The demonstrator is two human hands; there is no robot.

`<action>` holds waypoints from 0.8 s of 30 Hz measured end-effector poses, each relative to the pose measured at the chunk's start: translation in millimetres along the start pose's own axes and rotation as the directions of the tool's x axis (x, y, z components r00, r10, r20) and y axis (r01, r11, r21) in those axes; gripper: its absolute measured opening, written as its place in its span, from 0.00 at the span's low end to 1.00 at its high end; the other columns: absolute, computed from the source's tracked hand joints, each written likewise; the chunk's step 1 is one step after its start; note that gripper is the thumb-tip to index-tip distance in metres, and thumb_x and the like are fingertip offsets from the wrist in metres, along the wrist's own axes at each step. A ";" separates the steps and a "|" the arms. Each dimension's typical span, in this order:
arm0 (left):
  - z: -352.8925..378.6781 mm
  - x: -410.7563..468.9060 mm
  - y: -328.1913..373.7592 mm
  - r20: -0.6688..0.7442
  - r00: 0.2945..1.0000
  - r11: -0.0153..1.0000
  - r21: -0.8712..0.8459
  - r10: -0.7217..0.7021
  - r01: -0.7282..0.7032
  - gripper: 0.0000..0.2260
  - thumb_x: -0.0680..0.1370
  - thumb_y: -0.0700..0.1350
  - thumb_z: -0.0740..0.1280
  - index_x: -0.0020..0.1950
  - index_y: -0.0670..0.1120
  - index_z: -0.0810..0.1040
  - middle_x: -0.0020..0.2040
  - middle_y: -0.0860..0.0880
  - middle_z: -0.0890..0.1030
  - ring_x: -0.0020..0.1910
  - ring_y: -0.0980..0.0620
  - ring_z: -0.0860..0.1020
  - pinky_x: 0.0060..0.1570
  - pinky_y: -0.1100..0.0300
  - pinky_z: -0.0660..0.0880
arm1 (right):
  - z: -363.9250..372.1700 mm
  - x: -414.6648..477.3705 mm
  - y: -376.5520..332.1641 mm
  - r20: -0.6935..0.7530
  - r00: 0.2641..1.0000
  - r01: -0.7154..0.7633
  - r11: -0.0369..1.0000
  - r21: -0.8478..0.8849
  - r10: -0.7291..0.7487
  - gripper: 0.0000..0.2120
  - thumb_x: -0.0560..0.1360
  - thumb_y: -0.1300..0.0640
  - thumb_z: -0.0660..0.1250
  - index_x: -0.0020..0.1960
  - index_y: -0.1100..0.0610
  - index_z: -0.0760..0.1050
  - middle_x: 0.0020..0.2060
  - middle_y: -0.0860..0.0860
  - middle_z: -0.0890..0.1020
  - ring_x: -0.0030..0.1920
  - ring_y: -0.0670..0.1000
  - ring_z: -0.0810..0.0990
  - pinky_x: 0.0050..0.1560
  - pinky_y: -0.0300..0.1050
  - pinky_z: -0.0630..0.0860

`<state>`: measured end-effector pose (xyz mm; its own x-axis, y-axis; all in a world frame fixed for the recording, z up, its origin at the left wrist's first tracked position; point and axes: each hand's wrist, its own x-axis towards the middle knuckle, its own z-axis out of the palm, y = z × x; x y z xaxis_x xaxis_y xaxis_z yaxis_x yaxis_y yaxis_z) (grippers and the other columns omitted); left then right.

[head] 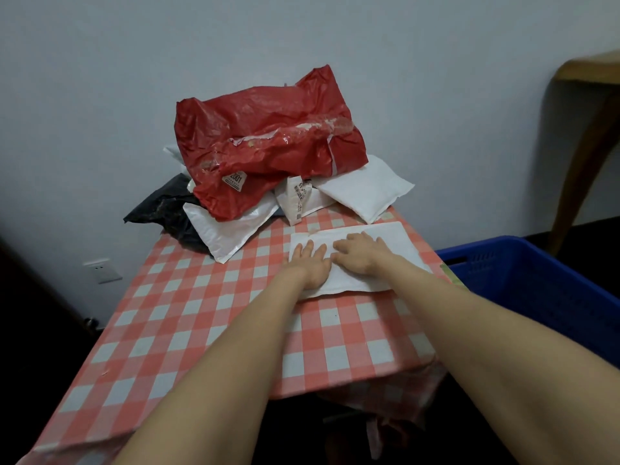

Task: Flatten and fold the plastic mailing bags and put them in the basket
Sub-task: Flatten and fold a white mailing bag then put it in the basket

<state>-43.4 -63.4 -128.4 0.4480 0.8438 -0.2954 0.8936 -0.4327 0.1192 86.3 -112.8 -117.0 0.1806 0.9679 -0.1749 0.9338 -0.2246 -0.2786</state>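
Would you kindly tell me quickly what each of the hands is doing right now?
Left hand: open, fingers straight, pressing flat on the white mailing bag.
Right hand: open, pressing flat on the same bag.

Just one view here: it's shot from head height, angled forward and down, close over the checkered table (188, 317), wall (134, 62) behind.

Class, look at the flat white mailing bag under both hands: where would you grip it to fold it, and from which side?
Probably the right short end of the white mailing bag, from the basket side: it lies flat and long, and that end is uncovered.
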 end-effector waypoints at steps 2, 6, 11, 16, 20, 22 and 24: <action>-2.3 0.0 -1.1 -0.032 0.999 1.000 0.000 0.008 -0.008 0.24 0.83 0.53 0.44 0.79 0.52 0.47 0.79 0.48 0.43 0.78 0.46 0.42 0.75 0.45 0.45 | -9.0 -4.3 7.6 -0.155 0.984 -0.057 0.985 0.165 0.083 0.26 0.79 0.46 0.59 0.75 0.50 0.60 0.75 0.54 0.60 0.74 0.57 0.60 0.72 0.58 0.59; -10.4 1.7 5.5 -0.076 0.997 0.999 0.053 0.004 0.000 0.22 0.82 0.51 0.48 0.76 0.47 0.60 0.76 0.42 0.59 0.74 0.42 0.59 0.72 0.46 0.59 | -25.6 -19.2 40.7 -0.290 0.850 -0.385 0.895 0.224 0.439 0.30 0.75 0.44 0.66 0.72 0.54 0.62 0.69 0.58 0.66 0.68 0.60 0.66 0.63 0.53 0.68; -9.5 -2.8 16.5 -0.084 0.995 0.996 0.055 -0.063 0.067 0.22 0.82 0.52 0.48 0.75 0.47 0.61 0.74 0.42 0.61 0.70 0.41 0.63 0.69 0.45 0.63 | -22.2 -19.3 64.7 -0.078 0.883 -0.398 0.826 0.399 0.464 0.30 0.75 0.40 0.64 0.69 0.58 0.68 0.66 0.56 0.74 0.64 0.59 0.74 0.61 0.51 0.72; -16.1 -1.1 16.1 -0.209 0.972 0.993 -0.078 -0.108 0.094 0.28 0.81 0.57 0.52 0.77 0.46 0.55 0.76 0.42 0.56 0.74 0.41 0.57 0.71 0.42 0.59 | -28.9 -14.8 57.7 -0.161 0.885 -0.264 0.755 0.601 0.437 0.17 0.77 0.54 0.65 0.65 0.57 0.74 0.61 0.56 0.78 0.61 0.59 0.76 0.62 0.50 0.73; -28.1 -2.6 18.1 -0.364 0.925 0.977 -0.213 -0.104 0.026 0.29 0.79 0.57 0.56 0.75 0.44 0.56 0.75 0.42 0.61 0.72 0.41 0.61 0.68 0.44 0.62 | -37.9 -8.9 53.2 -0.195 0.934 -0.118 0.772 0.624 0.300 0.14 0.76 0.57 0.63 0.60 0.49 0.78 0.56 0.51 0.81 0.58 0.55 0.78 0.62 0.49 0.73; -32.8 -4.6 21.3 -0.357 0.925 0.964 -0.264 -0.127 0.031 0.27 0.79 0.58 0.56 0.74 0.45 0.59 0.72 0.42 0.66 0.68 0.39 0.67 0.65 0.46 0.66 | -40.1 -6.2 51.0 -0.219 0.942 -0.067 0.784 0.617 0.253 0.14 0.76 0.57 0.62 0.57 0.45 0.79 0.53 0.50 0.82 0.56 0.54 0.79 0.61 0.49 0.75; -34.4 -5.6 22.4 -0.377 0.915 0.946 -0.323 -0.146 0.018 0.23 0.80 0.56 0.58 0.71 0.45 0.65 0.67 0.42 0.72 0.65 0.39 0.72 0.61 0.49 0.68 | -40.4 -5.5 49.6 -0.243 0.941 -0.046 0.799 0.600 0.236 0.13 0.76 0.55 0.62 0.56 0.43 0.79 0.53 0.49 0.82 0.56 0.53 0.79 0.60 0.48 0.75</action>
<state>-25.0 -66.9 -91.4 0.2897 0.9546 0.0698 0.8625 -0.2920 0.4133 144.1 -124.7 -91.7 0.4653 0.8851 -0.0014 0.5524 -0.2916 -0.7809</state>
